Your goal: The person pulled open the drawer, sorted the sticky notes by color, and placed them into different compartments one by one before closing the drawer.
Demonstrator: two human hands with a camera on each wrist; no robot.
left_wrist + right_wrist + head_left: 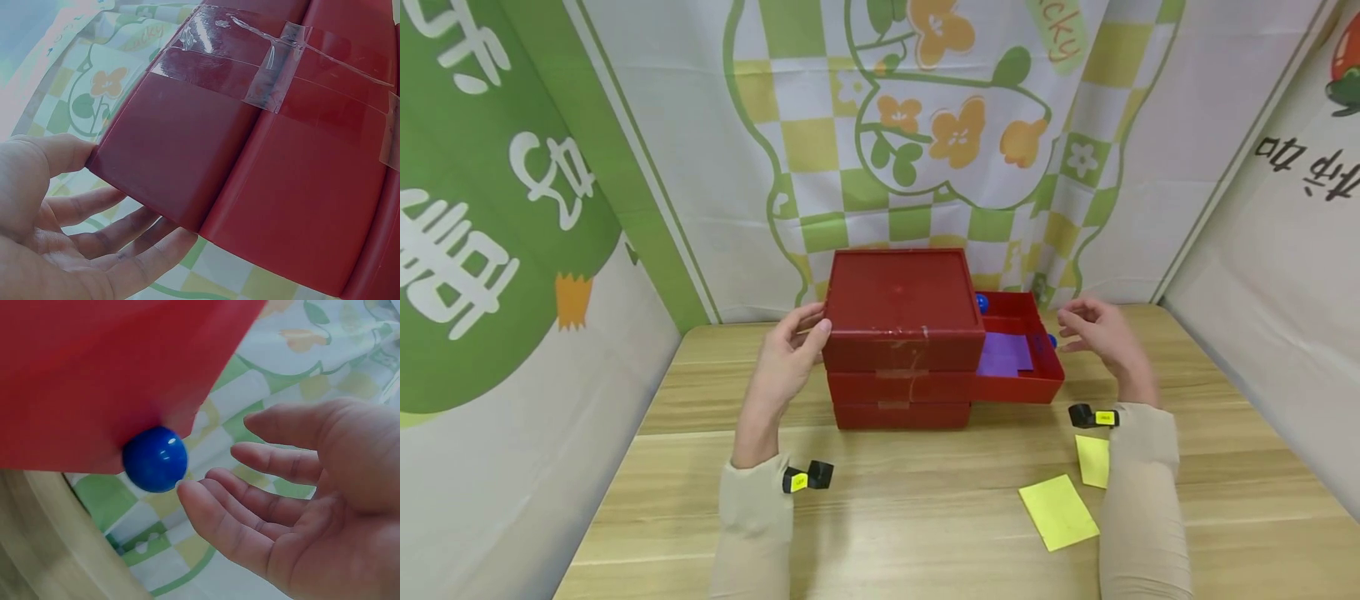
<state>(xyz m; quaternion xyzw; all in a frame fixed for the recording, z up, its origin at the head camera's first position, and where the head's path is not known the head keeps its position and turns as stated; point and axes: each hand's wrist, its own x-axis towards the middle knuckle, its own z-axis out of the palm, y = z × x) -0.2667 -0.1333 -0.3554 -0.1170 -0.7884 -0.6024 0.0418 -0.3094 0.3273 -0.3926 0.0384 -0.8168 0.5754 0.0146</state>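
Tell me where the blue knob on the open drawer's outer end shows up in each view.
Head: right of centre, the blue knob on the open red drawer, beside the right hand.
Left wrist: not in it.
Right wrist: left of centre, by the fingertips; contact unclear.
Shared landmark: the checked curtain, in all three.

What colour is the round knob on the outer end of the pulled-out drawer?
The knob is glossy blue, showing best in the right wrist view.
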